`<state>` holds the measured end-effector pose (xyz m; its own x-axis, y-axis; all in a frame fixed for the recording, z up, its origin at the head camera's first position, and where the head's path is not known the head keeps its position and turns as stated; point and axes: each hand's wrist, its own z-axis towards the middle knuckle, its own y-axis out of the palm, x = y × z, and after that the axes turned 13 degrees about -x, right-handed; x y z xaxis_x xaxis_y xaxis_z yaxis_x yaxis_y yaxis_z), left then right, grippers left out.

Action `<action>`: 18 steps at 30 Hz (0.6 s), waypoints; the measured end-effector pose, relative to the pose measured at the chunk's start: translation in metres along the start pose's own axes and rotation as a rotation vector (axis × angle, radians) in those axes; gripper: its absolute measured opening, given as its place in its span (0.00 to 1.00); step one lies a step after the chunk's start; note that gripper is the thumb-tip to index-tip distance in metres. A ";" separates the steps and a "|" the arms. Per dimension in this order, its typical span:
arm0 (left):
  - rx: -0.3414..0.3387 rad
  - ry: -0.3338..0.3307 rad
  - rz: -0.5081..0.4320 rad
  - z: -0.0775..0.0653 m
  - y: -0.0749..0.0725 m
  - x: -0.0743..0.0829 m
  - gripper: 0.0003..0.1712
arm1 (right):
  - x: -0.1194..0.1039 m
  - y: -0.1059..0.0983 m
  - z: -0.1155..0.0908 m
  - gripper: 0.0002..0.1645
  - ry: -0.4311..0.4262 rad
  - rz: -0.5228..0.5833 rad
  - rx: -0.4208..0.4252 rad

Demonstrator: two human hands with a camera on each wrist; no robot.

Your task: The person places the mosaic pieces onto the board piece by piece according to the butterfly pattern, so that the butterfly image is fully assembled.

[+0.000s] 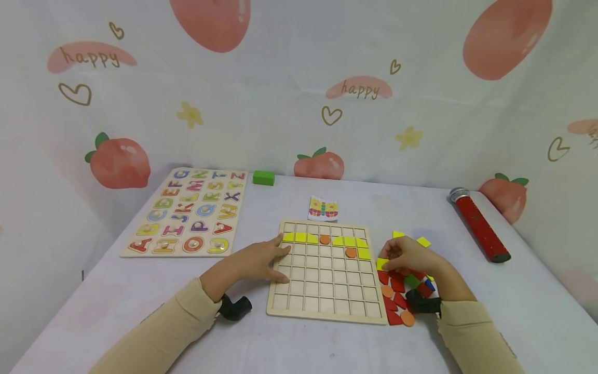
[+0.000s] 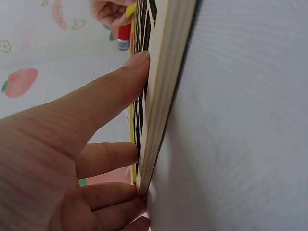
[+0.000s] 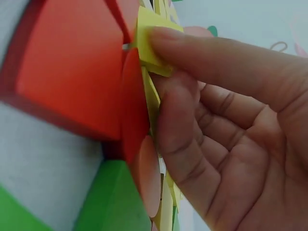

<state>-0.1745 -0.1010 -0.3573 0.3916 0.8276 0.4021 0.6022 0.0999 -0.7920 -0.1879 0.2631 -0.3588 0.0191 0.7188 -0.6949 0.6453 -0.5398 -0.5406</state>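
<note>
A wooden grid board lies on the table, with a row of yellow tiles and an orange disc near its far side. A second orange disc sits just below, beside another yellow tile. Along the board's left edge rests my left hand, fingers spread and thumb touching the rim, as the left wrist view shows. Thumb and finger of my right hand pinch a square yellow tile at the board's right edge, over a pile of loose red pieces.
Beyond the board lies a small card with a butterfly pattern. An alphabet puzzle board is at the left, with a green block behind it. A red microphone lies at the far right. Green and blue pieces also lie in the pile.
</note>
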 end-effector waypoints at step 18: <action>0.000 0.002 -0.012 0.001 0.001 0.000 0.47 | -0.037 0.002 0.030 0.12 -0.174 0.104 -0.055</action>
<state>-0.1746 -0.1009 -0.3583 0.3858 0.8254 0.4121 0.6065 0.1097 -0.7875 -0.2105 0.2219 -0.3482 -0.0410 0.5717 -0.8194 0.6878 -0.5787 -0.4382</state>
